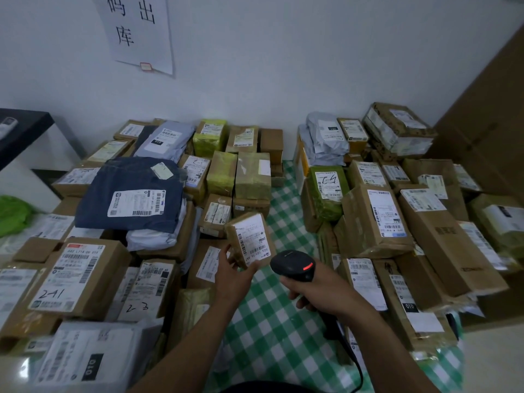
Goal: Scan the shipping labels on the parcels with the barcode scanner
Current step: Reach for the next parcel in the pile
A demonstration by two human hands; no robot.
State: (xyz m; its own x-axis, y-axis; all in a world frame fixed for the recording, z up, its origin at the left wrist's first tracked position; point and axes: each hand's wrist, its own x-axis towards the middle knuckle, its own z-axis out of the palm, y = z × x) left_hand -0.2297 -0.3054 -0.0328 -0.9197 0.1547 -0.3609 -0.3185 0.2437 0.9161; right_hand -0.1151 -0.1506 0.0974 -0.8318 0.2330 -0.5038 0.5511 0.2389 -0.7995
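Two hands show in my head view: my left hand (231, 275) grips a small brown box (233, 231) by its lower end, thumb and fingers curled on either side, holding it tilted above the green checked cloth (272, 321) with its white label (253, 241) facing me. My right hand (317, 293) is wrapped round the handle of the black scanner (295, 265), whose head, red light lit, sits just beside the box's lower right, apart from it. Labelled parcels flank the cloth strip in a left pile (82, 276) and a right pile (374, 217).
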